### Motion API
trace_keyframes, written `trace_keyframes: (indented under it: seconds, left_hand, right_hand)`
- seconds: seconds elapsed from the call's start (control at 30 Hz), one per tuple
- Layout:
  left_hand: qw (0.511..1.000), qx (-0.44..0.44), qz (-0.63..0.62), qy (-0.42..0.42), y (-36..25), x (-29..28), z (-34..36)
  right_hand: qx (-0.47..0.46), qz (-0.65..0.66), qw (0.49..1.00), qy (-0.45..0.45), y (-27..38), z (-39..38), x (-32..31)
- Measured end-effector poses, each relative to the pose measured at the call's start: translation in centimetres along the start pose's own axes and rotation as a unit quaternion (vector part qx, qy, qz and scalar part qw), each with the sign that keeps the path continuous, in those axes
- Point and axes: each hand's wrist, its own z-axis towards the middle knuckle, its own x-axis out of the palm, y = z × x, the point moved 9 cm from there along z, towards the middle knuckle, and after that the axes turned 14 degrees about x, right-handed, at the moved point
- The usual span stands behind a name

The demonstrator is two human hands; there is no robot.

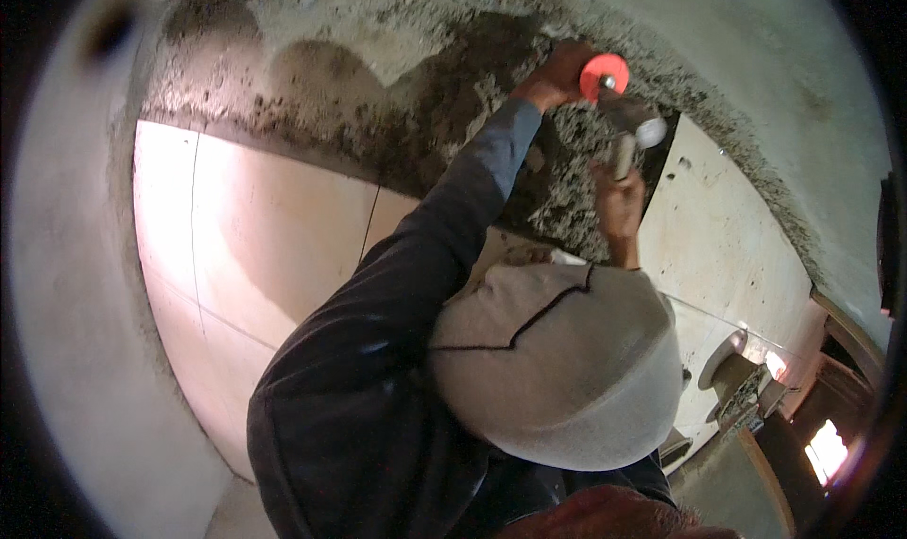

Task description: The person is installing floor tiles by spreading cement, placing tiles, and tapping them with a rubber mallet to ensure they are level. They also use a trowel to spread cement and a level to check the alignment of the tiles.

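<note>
Chisel in the head view: a small bare-metal end [607,83] inside a round, bright red guard [594,70], seen nearly end-on at the upper right of the frame; its shaft is hidden.
Hammer: dark, stubby head [625,112] with a pale, worn face and a light handle [624,155], just below the guard in the frame.
Co-worker's left hand [563,69]: wrapped around the chisel, directly left of and partly behind the guard.
Co-worker's right hand [620,205]: clenched on the handle, below the hammer's head; whether hammer and chisel touch, I cannot tell.
Wearer's own hands: outside the frame, so their state cannot be told.
Tools counted: one chisel, one hammer.
Co-worker counted: one person, in a dark jacket [354,426] and one pale cap [557,369], filling the lower centre.
Cement strip: one rough grey band [331,85] with darker patches, across the top.
Pale tiles: several, at left [274,227] and right [723,208]; bodies hide the exact number.
</note>
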Motion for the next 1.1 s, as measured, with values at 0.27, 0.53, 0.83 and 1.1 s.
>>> trace_keyframes:
  seconds: [0.27,0.53,0.83,1.1]
  left_hand:
    - [0.988,-0.137,-0.01,0.077,3.0,1.4,-4.7]
    - [0.98,-0.128,-0.088,0.127,3.3,4.6,-1.3]
    - [0.97,-0.057,0.141,0.191,-3.3,5.2,-6.7]
    - [0.966,-0.088,0.015,0.244,0.1,6.4,-4.6]
  right_hand:
    - [-0.413,0.202,0.885,-0.079,18.8,-7.9,-15.2]
    - [-0.004,0.002,1.0,0.02,-3.9,4.0,0.3]
    - [0.084,0.102,0.991,-0.029,-6.8,-6.6,-3.4]
    - [0.009,0.279,0.954,-0.109,0.0,-8.2,-8.3]
